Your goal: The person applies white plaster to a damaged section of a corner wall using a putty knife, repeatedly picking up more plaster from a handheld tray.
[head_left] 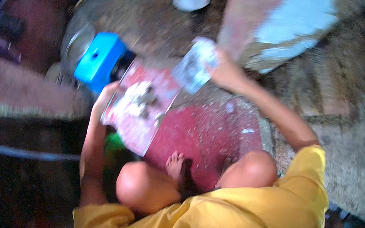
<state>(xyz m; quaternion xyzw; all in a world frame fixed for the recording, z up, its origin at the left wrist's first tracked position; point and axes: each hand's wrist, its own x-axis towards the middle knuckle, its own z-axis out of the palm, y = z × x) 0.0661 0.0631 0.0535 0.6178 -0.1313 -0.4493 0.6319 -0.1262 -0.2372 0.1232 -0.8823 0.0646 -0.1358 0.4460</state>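
Observation:
My left hand [110, 92] grips the left edge of a flat pink board [166, 81], its fingers closed on the rim. A heap of white, crumbly, dough-like stuff [135, 100] lies on the board, with white smears around it. Out to the right and farther away, my right hand [225, 73] is closed on a whitish see-through plastic bag [194, 66], which hangs just beyond the board's far right corner. Blur hides what the bag holds, if anything. A bright blue box-like thing [99, 60] stands close beyond my left hand.
A round metal lid or pan [80, 44] sits left of the blue thing. A white plate [191, 0] lies on the brown ground at the far side. A pale blue-white slab [295, 25] is at the far right. Red floor [207, 136] with scattered crumbs lies before my feet.

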